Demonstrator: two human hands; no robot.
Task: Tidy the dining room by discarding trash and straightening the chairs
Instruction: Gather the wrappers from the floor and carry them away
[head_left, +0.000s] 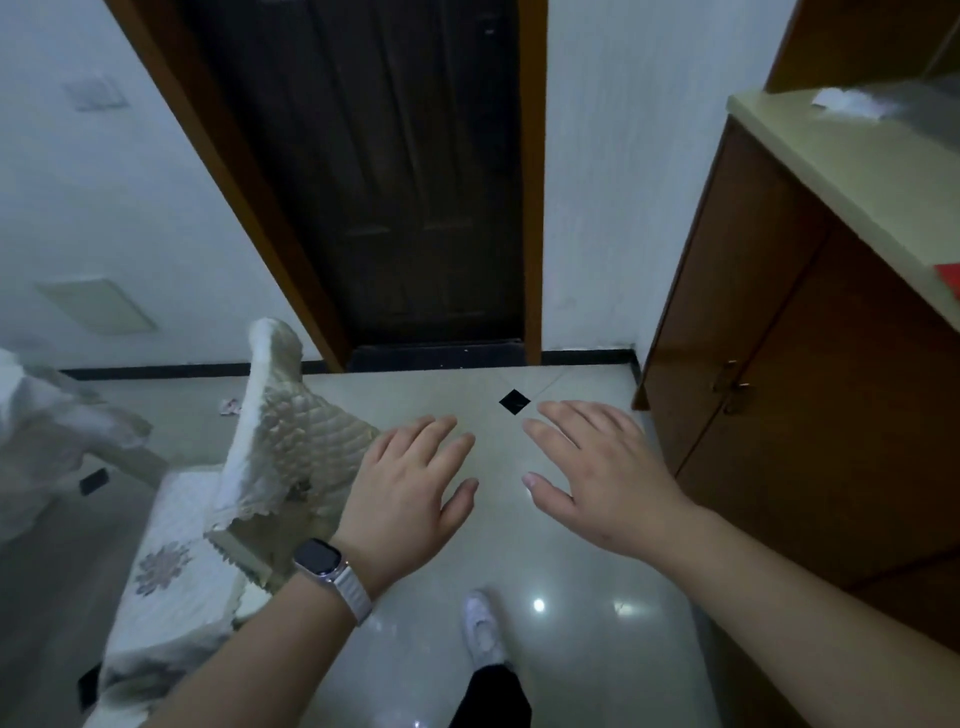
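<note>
Hovering empty and spread over the floor: left hand, right hand. Holding nothing. Left to do, seemingly: scrap by the wall, covered chair askew.

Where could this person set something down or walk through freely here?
The glossy pale tiled floor is bare between the cream quilted chair cover on the left and the brown wooden cabinet on the right, up to the dark wooden door. The cabinet's beige countertop has bare room near its front edge. The left side is crowded with covered furniture.
</note>
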